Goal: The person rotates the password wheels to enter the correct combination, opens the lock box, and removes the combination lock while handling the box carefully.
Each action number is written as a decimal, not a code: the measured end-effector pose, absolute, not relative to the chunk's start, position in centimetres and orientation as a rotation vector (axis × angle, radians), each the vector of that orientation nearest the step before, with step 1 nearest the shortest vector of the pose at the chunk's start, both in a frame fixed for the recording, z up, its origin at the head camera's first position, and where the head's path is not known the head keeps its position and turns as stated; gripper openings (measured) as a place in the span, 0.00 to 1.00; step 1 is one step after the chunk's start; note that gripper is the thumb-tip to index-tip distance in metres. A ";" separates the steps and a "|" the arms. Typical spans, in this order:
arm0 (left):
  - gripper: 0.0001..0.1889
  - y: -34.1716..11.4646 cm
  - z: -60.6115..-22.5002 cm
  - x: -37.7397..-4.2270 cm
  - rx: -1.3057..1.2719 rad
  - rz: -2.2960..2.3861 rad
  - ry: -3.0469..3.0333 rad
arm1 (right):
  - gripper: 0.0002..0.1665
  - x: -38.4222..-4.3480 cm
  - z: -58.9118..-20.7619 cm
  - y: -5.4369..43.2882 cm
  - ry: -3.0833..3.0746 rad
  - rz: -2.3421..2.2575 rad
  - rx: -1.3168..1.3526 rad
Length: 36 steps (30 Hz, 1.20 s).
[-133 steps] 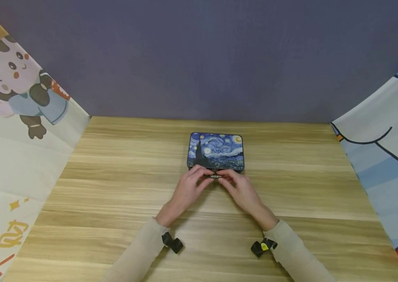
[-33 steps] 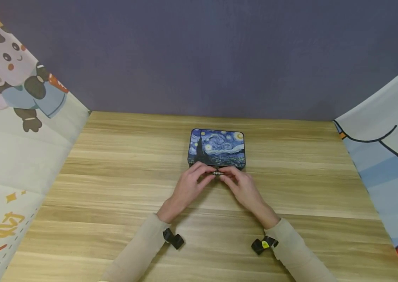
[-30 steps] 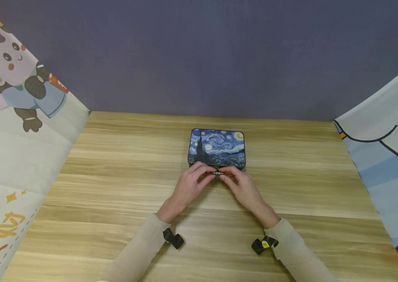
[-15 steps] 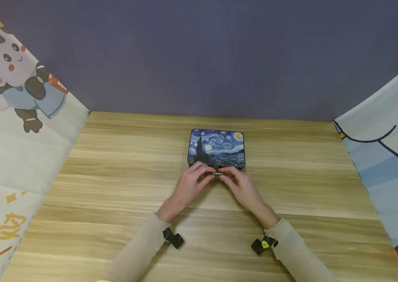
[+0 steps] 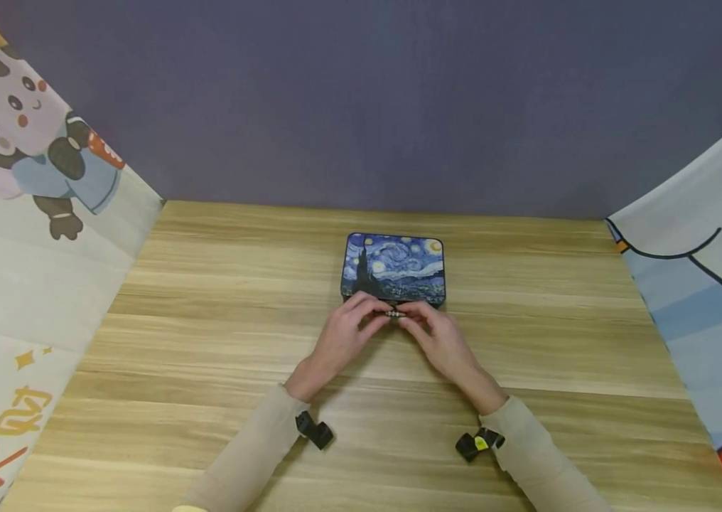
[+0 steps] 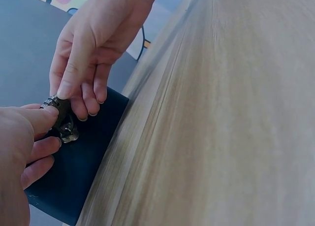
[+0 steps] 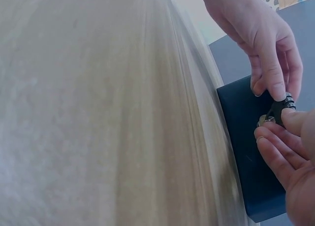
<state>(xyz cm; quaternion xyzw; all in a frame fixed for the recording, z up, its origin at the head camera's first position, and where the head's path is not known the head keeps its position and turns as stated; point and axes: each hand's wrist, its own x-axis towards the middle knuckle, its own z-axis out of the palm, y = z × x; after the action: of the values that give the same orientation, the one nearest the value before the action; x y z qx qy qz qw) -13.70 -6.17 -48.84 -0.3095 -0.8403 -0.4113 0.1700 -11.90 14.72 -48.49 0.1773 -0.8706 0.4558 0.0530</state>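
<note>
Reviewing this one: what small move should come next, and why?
Probably a slight turn of one of the dials: the left hand and right hand both pinch the small lock at the clasp of the box, and the dials show between the fingers. I can't read their setting.

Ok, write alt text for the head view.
A person's left grip and right grip pinch a small combination lock at the near side of a box printed with a swirling starry sky, on a wood-grain table.
</note>
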 end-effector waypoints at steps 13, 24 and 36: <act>0.08 -6.3 -48.7 -13.7 -0.878 -1.169 -2.394 | 0.12 -11.9 -48.4 14.7 -2.638 1.380 0.548; 0.08 -6.3 -48.8 -13.8 -0.888 -1.163 -2.380 | 0.12 -11.9 -48.3 14.6 -2.634 1.389 0.533; 0.08 -6.3 -48.7 -13.7 -0.885 -1.169 -2.399 | 0.12 -11.8 -48.1 14.6 -2.656 1.400 0.520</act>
<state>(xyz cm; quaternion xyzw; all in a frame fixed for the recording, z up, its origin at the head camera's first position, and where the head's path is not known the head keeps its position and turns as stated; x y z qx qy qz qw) -13.73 -6.32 -48.73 -0.3104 -0.8417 -0.4101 0.1643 -11.81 14.62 -48.15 0.1704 -0.8706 0.4591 0.0473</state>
